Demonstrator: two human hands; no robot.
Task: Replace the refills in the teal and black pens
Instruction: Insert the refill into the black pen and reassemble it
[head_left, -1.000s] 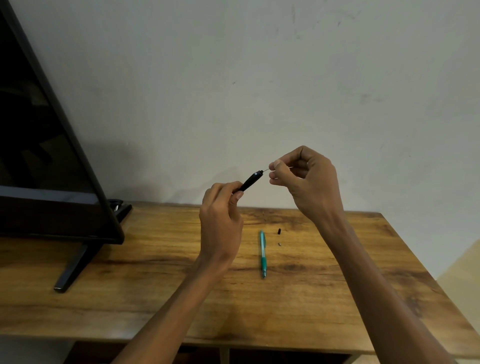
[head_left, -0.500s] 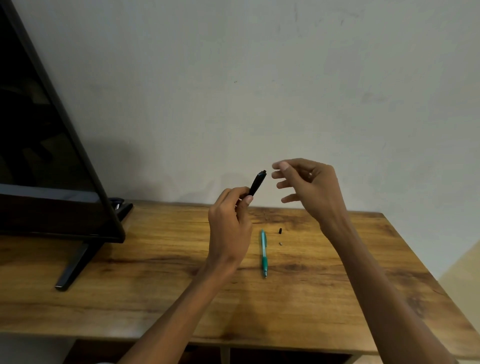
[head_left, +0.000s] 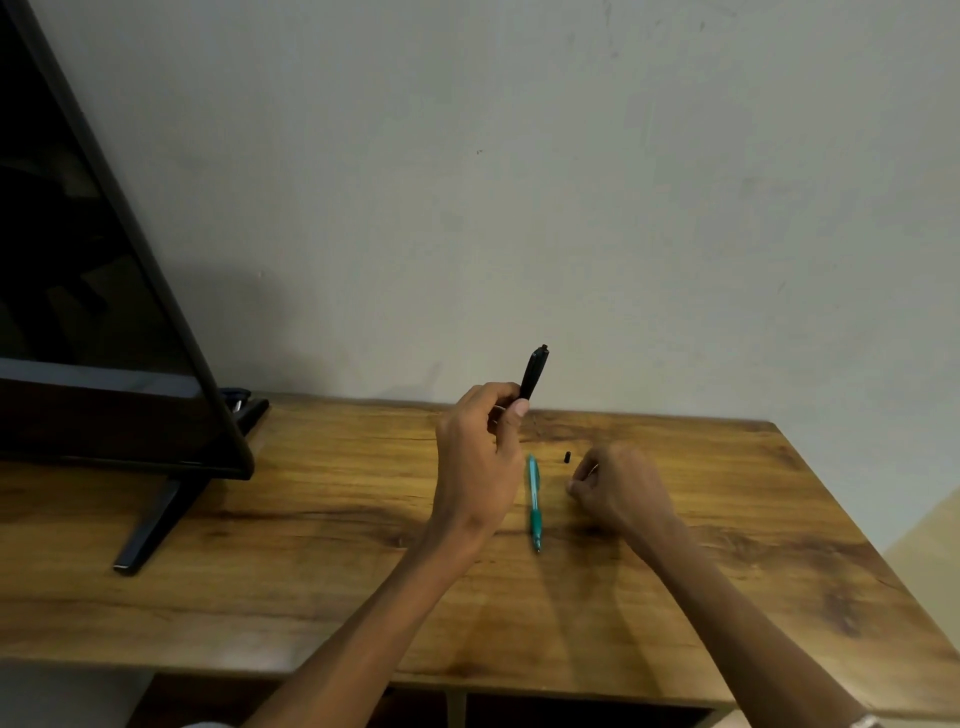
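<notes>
Your left hand (head_left: 475, 467) is gripping the lower end of the black pen (head_left: 534, 373), its fingers (head_left: 511, 415) curled and clamped round the barrel above the table (head_left: 311, 571); the pen's long axis is standing nearly upright, leaning slightly right, with its open end pointing up toward the wall. The teal pen (head_left: 533, 501) is lying flat on the table just right of that hand, its long axis running away from you and its tip pointing toward you. Your right hand (head_left: 618, 486) is resting on the table just right of the teal pen, fingers curled together; whether they are pinching anything cannot be told. A small black piece (head_left: 567, 457) is lying between the teal pen's far end and your right hand. No writing is readable on either pen.
</notes>
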